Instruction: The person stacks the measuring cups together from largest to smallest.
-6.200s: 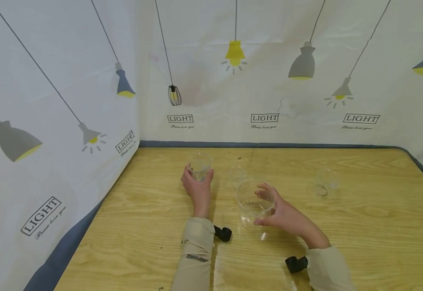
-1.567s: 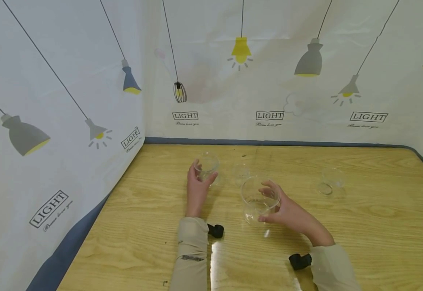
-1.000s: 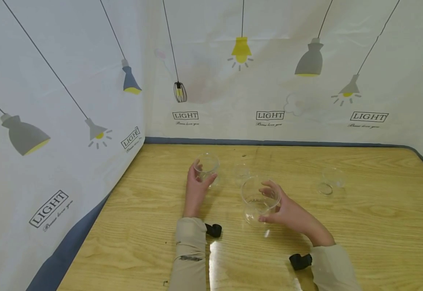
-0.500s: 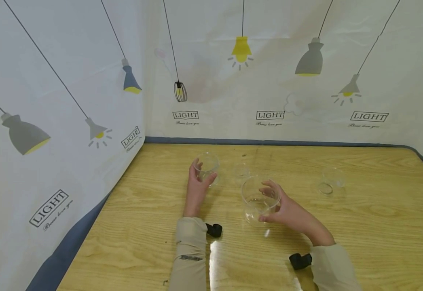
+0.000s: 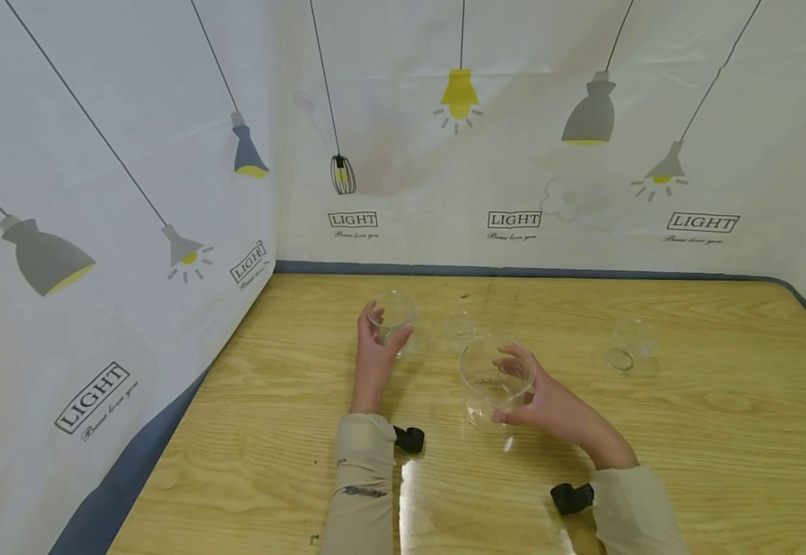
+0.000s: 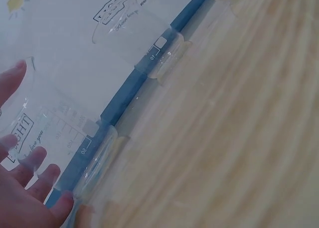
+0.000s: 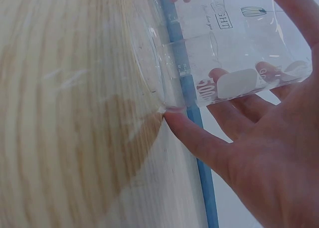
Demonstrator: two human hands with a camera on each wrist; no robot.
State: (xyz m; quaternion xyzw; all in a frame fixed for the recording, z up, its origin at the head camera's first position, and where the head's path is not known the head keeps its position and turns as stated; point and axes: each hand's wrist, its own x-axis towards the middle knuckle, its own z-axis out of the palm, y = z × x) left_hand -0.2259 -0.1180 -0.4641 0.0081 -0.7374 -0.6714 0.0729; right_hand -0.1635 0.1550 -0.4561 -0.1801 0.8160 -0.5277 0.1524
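In the head view, my left hand (image 5: pixel 377 347) holds a clear beaker (image 5: pixel 394 312) near the back left, thumb on one side and fingers on the other. The left wrist view shows printed graduations on this beaker (image 6: pixel 62 123). A larger clear beaker (image 5: pixel 486 397) stands in front and to the right, and my right hand (image 5: pixel 545 401) curves round its right side. White "500" lettering shows on this beaker (image 7: pixel 239 83) in the right wrist view. Between and behind the two sits a small beaker (image 5: pixel 460 327), touched by neither hand.
Farther right stands another small clear beaker (image 5: pixel 633 339). All rest on a wood-grain table (image 5: pixel 722 432). A white curtain printed with lamps (image 5: pixel 417 177) rises along the back and left edges. Black wrist mounts (image 5: pixel 411 440) stick out from both sleeves.
Both hands keep hold of the same beakers throughout. Since the oldest frame the head view has shifted a little, and the left forearm lies slightly farther left. In the last second almost nothing moves.
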